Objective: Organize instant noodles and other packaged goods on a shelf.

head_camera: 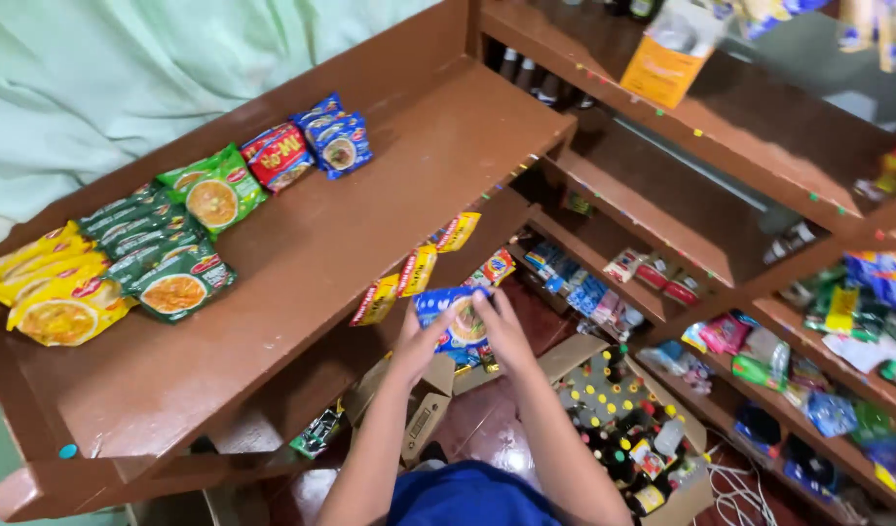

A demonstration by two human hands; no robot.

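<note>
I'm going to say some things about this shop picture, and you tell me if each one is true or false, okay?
1. Both hands, left hand and right hand, hold a blue noodle packet. True.
2. The yellow packets lie at the right end of the wooden shelf. False: they lie at its left end.
3. A cardboard box of bottles sits on the floor below. True.
4. The blue packets on the shelf lie next to the yellow ones. False: they lie beside a red packet.
</note>
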